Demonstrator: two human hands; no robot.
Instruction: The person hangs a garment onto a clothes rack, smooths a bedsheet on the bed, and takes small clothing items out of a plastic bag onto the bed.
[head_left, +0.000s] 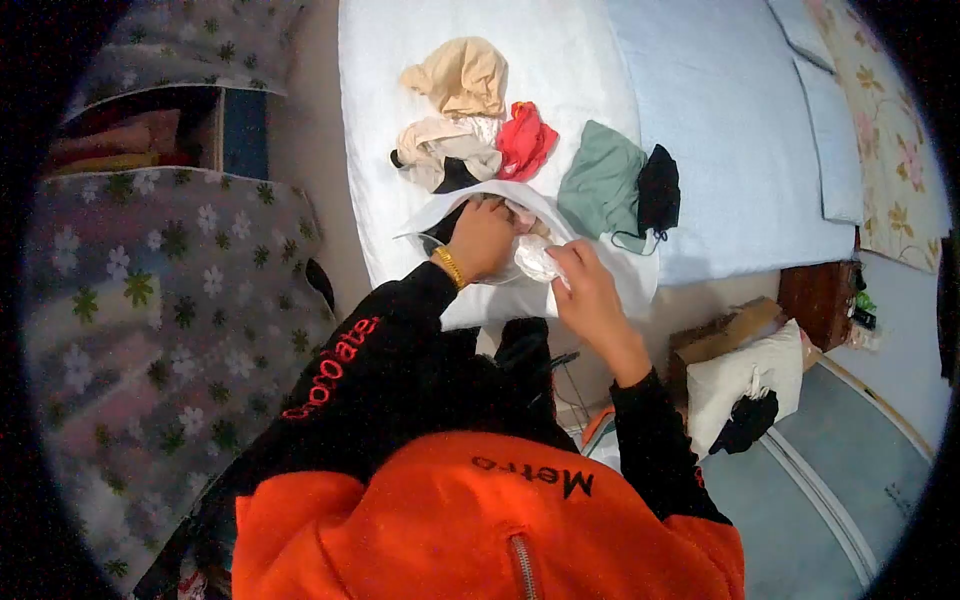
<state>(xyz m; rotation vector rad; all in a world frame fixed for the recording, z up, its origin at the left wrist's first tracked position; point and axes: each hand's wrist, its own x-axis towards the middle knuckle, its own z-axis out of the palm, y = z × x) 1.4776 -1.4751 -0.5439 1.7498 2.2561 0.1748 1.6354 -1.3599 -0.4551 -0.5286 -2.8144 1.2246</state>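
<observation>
My right hand (pixel 592 298) pinches a small crumpled white piece (pixel 538 260), cloth or thin plastic, at the front edge of the bed. Beside it, my left hand (pixel 483 240) reaches into an open white bag (pixel 432 212), fingers bent down among dark and pinkish items. Whatever those fingers grip is hidden. Just beyond the bag lie a cream cloth (pixel 432 142) and a red cloth (pixel 524 143), with a beige cloth (pixel 468 78) farther back. To the right sit a grey-green cloth (pixel 602 175) and a black cloth piece with cords (pixel 658 192).
A white sheet (pixel 400 40) and a pale blue cover (pixel 720 150) lie on the bed. At left hangs a grey flowered cover (pixel 180 350) beside an open shelf with folded cloth. A cardboard box (pixel 725 335) and a cream bag (pixel 745 380) stand at lower right.
</observation>
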